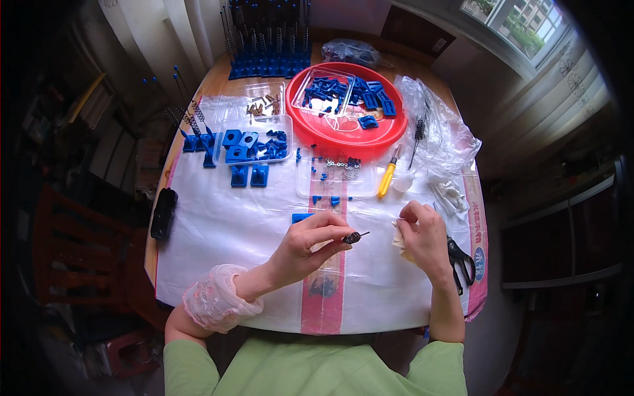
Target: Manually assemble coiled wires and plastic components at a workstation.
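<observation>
Over the middle of the table, my left hand [307,244] pinches a small dark coiled spring [352,238] with a thin rod sticking out to the right. To its right, my right hand [426,239] is closed on a crumpled cream cloth [400,244], which is partly hidden under the fingers. A flat blue plastic piece [302,218] lies just beyond my left hand. Tiny blue parts [335,200] are scattered farther out, beside a shallow clear tray [310,188] with small metal nuts [343,168].
A red basin [343,146] of blue parts stands at the back. Left of it are a clear box [221,158] and blue bases with upright springs [271,66]. A yellow-handled screwdriver [387,179], plastic bag [456,145] and black scissors [460,261] lie right; a black case [164,214] lies left.
</observation>
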`<control>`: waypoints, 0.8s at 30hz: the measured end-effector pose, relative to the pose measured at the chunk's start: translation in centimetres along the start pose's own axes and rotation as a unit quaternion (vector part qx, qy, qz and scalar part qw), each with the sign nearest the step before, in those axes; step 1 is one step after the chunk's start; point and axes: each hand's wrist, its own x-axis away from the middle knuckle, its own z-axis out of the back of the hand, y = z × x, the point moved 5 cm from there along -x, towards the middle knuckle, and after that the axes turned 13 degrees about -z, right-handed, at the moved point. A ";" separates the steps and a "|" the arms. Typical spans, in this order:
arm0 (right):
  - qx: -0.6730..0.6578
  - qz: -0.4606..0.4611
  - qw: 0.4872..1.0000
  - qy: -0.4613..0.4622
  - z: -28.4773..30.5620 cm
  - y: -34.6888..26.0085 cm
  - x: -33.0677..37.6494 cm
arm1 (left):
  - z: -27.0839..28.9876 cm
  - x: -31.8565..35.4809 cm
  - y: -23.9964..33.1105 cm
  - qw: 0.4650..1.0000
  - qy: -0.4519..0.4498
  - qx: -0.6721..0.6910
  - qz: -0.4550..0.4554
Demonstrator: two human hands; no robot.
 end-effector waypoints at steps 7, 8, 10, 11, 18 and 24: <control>-0.019 0.151 0.984 0.090 0.3 -3.2 1.1 | 0.1 0.2 -0.1 1.000 0.000 -0.010 0.006; -0.084 0.156 0.983 0.039 -0.5 -3.6 1.5 | 0.1 0.2 -0.1 1.000 -0.002 -0.011 0.007; -0.179 0.165 0.969 -0.053 -2.4 -4.5 2.6 | 0.1 0.2 -0.1 1.000 -0.003 -0.013 0.008; -0.210 0.169 0.959 -0.093 -3.5 -4.8 3.1 | 0.1 0.2 -0.2 1.000 -0.002 -0.014 0.006; -0.237 0.217 0.945 -0.056 -6.3 -5.7 4.3 | 0.3 0.1 -0.1 1.000 -0.011 -0.018 -0.013; -0.252 0.231 0.940 -0.025 -5.8 -5.7 4.5 | 0.0 0.4 -0.4 1.000 0.004 -0.018 0.000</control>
